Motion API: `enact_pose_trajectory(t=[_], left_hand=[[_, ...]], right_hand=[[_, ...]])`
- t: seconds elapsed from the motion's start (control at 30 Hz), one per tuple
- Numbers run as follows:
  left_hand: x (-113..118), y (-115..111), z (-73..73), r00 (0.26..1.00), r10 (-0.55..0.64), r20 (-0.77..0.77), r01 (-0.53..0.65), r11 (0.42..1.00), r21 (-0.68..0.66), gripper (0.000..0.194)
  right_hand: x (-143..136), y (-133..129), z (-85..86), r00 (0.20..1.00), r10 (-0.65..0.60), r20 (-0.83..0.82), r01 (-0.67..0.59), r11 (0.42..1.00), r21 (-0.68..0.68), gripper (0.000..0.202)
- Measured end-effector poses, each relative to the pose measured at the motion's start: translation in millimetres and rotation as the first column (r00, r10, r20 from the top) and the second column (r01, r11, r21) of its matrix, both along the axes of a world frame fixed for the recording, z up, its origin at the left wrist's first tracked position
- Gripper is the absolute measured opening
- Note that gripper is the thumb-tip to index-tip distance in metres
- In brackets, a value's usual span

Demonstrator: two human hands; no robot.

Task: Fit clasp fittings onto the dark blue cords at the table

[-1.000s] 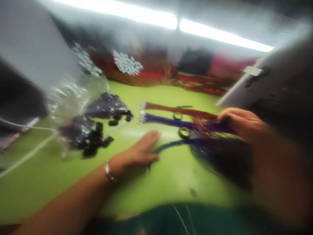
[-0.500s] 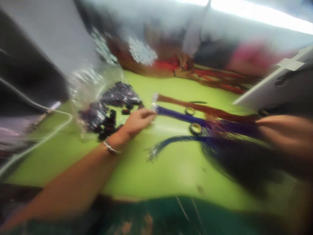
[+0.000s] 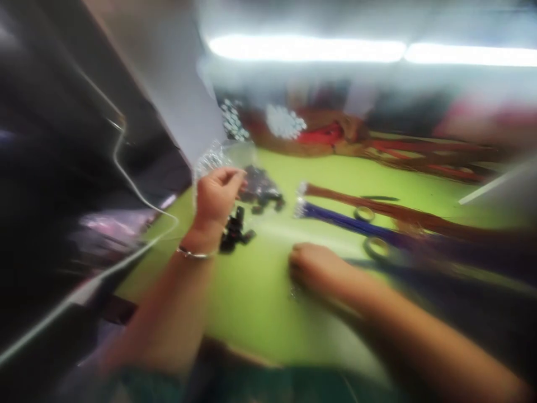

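My left hand (image 3: 218,196), with a bracelet at the wrist, is raised over the clear plastic bag (image 3: 210,157) of small black plastic parts (image 3: 262,187). Its thumb and fingers are pinched together; anything between them is too blurred to make out. Loose black parts (image 3: 235,230) lie just right of that wrist. My right hand (image 3: 314,266) is low over the green table (image 3: 260,313), fingers curled down and closed. Thin silvery wire ends (image 3: 293,291) show just below it, while its forearm covers most of that bundle. What those fingers hold is hidden.
A brown wire bundle (image 3: 335,193) and a blue wire bundle (image 3: 335,218) lie to the right with whitish ends. Two tape rolls, a smaller one (image 3: 364,213) and a larger one (image 3: 377,247), lie near them. Red and brown wires (image 3: 327,134) and white pieces (image 3: 285,122) are behind.
My left hand has moved from beside the blue bundle's end to above the bag. My right hand has left the wires at the far right and come to the lower wire ends. The view has turned left.
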State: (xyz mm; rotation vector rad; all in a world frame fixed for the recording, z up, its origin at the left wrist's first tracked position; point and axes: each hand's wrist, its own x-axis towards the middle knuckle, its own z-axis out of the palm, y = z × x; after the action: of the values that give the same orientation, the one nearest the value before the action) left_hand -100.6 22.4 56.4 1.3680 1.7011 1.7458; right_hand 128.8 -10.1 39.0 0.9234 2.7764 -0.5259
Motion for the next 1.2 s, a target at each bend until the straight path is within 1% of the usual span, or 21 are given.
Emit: enact_pose_trajectory(t=[0.07, 0.1, 0.17, 0.23, 0.27, 0.37, 0.43, 0.5, 0.57, 0.63, 0.67, 0.73, 0.77, 0.83, 0.87, 0.9, 0.93, 1.0, 1.03, 1.1, 1.2], left_hand=[[-12, 2, -1.6, 0.998, 0.046, -0.05, -0.047, 0.999, -0.014, 0.022], [-16, 3, -4.4, 0.996, 0.033, -0.088, -0.037, 0.998, -0.048, 0.021], [-16, 7, -13.4, 0.975, -0.063, -0.214, 0.032, 0.989, -0.148, 0.018], [-11, 11, -25.1, 0.899, -0.2, -0.389, 0.09, 0.955, -0.282, 0.015], [-8, 13, -31.2, 0.848, -0.245, -0.47, 0.093, 0.942, -0.324, 0.015], [-2, 17, -47.5, 0.706, -0.302, -0.641, 0.073, 0.931, -0.359, 0.019], [-2, 19, -55.1, 0.656, -0.325, -0.682, 0.068, 0.925, -0.375, 0.021], [-3, 20, -59.2, 0.647, -0.341, -0.682, 0.061, 0.915, -0.4, 0.02], [-4, 21, -59.5, 0.662, -0.343, -0.666, 0.056, 0.909, -0.412, 0.018], [-3, 21, -55.7, 0.687, -0.329, -0.648, 0.05, 0.911, -0.41, 0.017], [-2, 20, -52.4, 0.708, -0.316, -0.632, 0.047, 0.913, -0.405, 0.017], [4, 18, -43.9, 0.782, -0.289, -0.552, 0.054, 0.914, -0.402, 0.021], [8, 16, -39.3, 0.841, -0.283, -0.461, 0.083, 0.909, -0.408, 0.023], [18, 11, -31.4, 0.945, -0.294, -0.147, 0.219, 0.897, -0.383, 0.026], [24, 9, -28.8, 0.947, -0.319, 0.031, 0.311, 0.89, -0.332, 0.029], [30, 7, -27.4, 0.913, -0.361, 0.191, 0.402, 0.873, -0.276, 0.032], [36, 4, -27.3, 0.863, -0.388, 0.322, 0.47, 0.85, -0.236, 0.034], [49, 0, -30.6, 0.746, -0.413, 0.523, 0.587, 0.778, -0.224, 0.035], [56, -2, -33.3, 0.694, -0.397, 0.601, 0.625, 0.747, -0.228, 0.035], [69, -6, -39.2, 0.614, -0.36, 0.702, 0.679, 0.695, -0.237, 0.031], [84, -12, -45.3, 0.567, -0.348, 0.747, 0.71, 0.666, -0.229, 0.026]], right_hand=[[2, 0, 2.1, 1.0, 0.0, 0.008, 0.0, 1.0, -0.02, 0.015], [3, 1, 2.7, 1.0, -0.021, 0.003, 0.021, 0.999, -0.026, 0.016], [4, 1, 3.4, 0.997, -0.072, -0.005, 0.071, 0.997, -0.02, 0.019], [5, 1, 4.3, 0.996, -0.083, -0.016, 0.083, 0.996, 0.014, 0.019], [5, 1, 5.1, 0.997, -0.072, -0.021, 0.073, 0.997, 0.025, 0.018], [5, -3, 7.1, 0.999, -0.034, -0.035, 0.034, 0.999, -0.006, 0.016], [4, -5, 6.4, 0.998, -0.035, -0.045, 0.033, 0.998, -0.057, 0.017], [3, -5, 3.0, 0.995, -0.051, -0.081, 0.042, 0.993, -0.109, 0.016], [3, 0, -2.3, 0.978, -0.115, -0.177, 0.086, 0.983, -0.164, 0.012], [5, 8, -6.7, 0.904, -0.267, -0.333, 0.196, 0.953, -0.233, 0.01], [7, 13, -7.4, 0.837, -0.362, -0.411, 0.266, 0.925, -0.272, 0.01], [13, 23, -5.3, 0.665, -0.542, -0.514, 0.4, 0.84, -0.368, 0.012], [17, 27, -2.8, 0.588, -0.616, -0.524, 0.447, 0.787, -0.425, 0.013], [25, 34, 2.6, 0.471, -0.732, -0.493, 0.506, 0.681, -0.529, 0.014], [28, 36, 4.4, 0.429, -0.771, -0.47, 0.521, 0.636, -0.569, 0.013], [32, 38, 5.0, 0.4, -0.796, -0.455, 0.527, 0.605, -0.597, 0.013], [35, 39, 4.2, 0.379, -0.807, -0.453, 0.528, 0.591, -0.61, 0.012], [38, 40, -1.1, 0.347, -0.802, -0.487, 0.524, 0.596, -0.608, 0.009], [38, 40, -4.9, 0.338, -0.792, -0.509, 0.517, 0.608, -0.602, 0.008], [37, 40, -12.8, 0.336, -0.761, -0.555, 0.499, 0.643, -0.581, 0.008], [32, 39, -22.0, 0.375, -0.694, -0.614, 0.474, 0.713, -0.517, 0.011]])
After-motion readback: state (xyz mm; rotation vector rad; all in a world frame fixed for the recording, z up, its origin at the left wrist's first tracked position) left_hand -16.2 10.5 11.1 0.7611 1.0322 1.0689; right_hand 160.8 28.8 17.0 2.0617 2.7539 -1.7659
